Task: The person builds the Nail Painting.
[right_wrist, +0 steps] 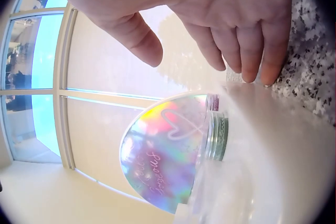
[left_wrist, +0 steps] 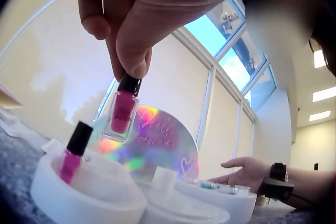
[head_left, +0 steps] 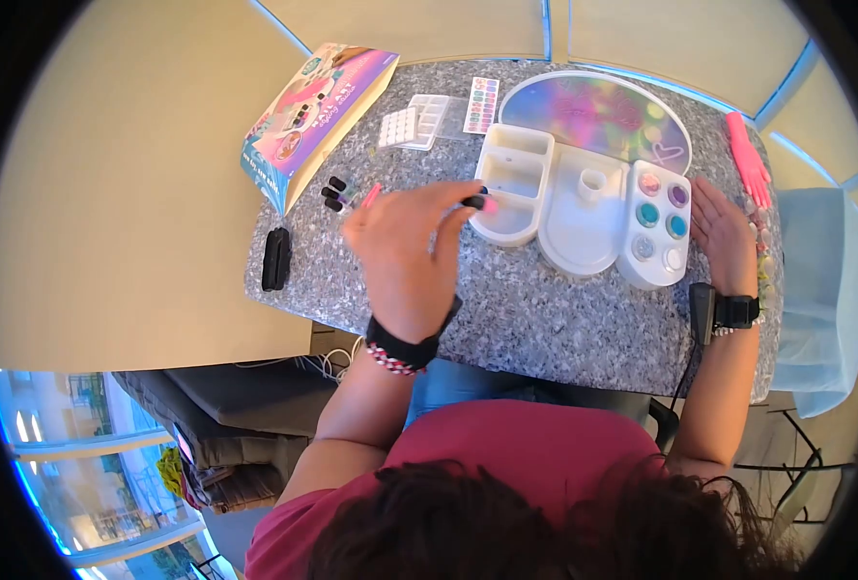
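Box "NAIL ART" | left grip — pinching pink polish bottle | right grip — wide

Box lies at back L of my tabletop, w/ bottles to its R. Organizer stands near ctr., backboard behind it, jars in its R part. My R grip is just beside, glove behind it.

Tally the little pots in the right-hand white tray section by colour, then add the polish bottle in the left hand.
Pink pot: 1
Purple pot: 1
Teal pots: 2
Silvery or whitish pots: 2
Pink polish bottle, pinched by the left hand: 1
Total: 7
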Demonstrator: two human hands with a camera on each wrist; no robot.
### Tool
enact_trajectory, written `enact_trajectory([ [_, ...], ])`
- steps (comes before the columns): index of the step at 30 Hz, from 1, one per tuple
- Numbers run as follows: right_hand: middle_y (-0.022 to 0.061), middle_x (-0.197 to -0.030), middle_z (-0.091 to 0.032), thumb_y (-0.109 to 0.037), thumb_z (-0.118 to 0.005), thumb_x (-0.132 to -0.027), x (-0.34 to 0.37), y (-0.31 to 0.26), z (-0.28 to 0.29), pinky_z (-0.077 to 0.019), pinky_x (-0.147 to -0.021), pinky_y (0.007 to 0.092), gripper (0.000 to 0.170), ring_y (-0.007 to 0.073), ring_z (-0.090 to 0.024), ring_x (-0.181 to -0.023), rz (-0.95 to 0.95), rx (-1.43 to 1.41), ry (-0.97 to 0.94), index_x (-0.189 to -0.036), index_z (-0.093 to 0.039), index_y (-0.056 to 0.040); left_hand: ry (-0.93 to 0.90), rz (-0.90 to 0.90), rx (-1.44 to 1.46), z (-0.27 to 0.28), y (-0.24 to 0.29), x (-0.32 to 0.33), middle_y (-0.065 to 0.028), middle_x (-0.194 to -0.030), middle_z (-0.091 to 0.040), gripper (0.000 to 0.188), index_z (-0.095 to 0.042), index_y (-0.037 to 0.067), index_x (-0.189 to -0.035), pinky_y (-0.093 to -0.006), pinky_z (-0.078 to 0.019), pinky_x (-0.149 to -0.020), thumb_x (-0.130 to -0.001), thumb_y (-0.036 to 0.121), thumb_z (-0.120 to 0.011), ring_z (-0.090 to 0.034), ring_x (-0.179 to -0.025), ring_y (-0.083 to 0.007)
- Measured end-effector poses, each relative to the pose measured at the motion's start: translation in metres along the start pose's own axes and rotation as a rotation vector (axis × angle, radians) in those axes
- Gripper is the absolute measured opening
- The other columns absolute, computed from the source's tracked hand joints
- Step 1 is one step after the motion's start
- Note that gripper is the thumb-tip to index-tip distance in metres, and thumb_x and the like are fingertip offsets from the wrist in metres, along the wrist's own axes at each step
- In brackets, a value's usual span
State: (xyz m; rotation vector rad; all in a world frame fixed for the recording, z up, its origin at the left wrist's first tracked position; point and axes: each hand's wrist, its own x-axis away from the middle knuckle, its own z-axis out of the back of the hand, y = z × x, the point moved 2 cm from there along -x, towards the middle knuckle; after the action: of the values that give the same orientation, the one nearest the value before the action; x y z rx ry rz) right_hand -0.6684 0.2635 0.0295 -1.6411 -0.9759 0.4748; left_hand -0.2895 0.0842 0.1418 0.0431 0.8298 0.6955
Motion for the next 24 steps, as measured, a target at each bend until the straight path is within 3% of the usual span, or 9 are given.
enact_trajectory([
  [1,0.0142,-0.163,-0.054,-0.038,-0.040,-0.114,0.000,-0.001,-0.001,-0.0409,-0.121,0.0385,0.061,0.0249,-0.056,-0.145,-0.006,-0.002,0.008,-0.159,-0.049,0.0020,-0.034,-0.034,0.024,-0.009,0.003,0.002,0.0024,-0.104,-0.082,0.017,-0.084,0.019,-0.108,-0.0407,-0.0402,-0.102,-0.093,0.014,-0.081,-0.069,-0.095,-0.0193],
  [4,0.0122,-0.159,-0.057,-0.037,-0.044,-0.113,-0.003,0.002,-0.003,-0.0427,-0.119,0.0374,0.058,0.0231,-0.058,-0.141,-0.012,0.015,0.073,-0.155,-0.054,0.0019,-0.077,-0.013,0.048,-0.030,0.003,0.006,0.0044,-0.106,-0.082,0.017,-0.085,0.023,-0.109,-0.0444,-0.0351,-0.106,-0.094,0.016,-0.080,-0.069,-0.100,-0.0180],
  [11,0.0129,-0.160,-0.058,-0.036,-0.046,-0.112,-0.002,0.001,-0.003,-0.0445,-0.118,0.0374,0.058,0.0235,-0.059,-0.141,0.000,-0.007,0.075,-0.154,-0.054,0.0030,-0.072,-0.027,-0.022,-0.048,-0.004,0.006,0.0064,-0.107,-0.082,0.019,-0.085,0.024,-0.110,-0.0470,-0.0356,-0.107,-0.093,0.018,-0.079,-0.067,-0.098,-0.0185],
  [24,0.0138,-0.161,-0.056,-0.036,-0.047,-0.112,0.002,-0.004,-0.009,-0.0432,-0.119,0.0372,0.060,0.0238,-0.057,-0.144,0.000,0.018,0.046,-0.157,-0.052,0.0034,-0.076,-0.057,-0.107,-0.056,-0.007,0.010,0.0073,-0.118,-0.078,0.020,-0.085,0.025,-0.109,-0.0523,-0.0324,-0.112,-0.092,0.016,-0.079,-0.066,-0.111,-0.0200],
])
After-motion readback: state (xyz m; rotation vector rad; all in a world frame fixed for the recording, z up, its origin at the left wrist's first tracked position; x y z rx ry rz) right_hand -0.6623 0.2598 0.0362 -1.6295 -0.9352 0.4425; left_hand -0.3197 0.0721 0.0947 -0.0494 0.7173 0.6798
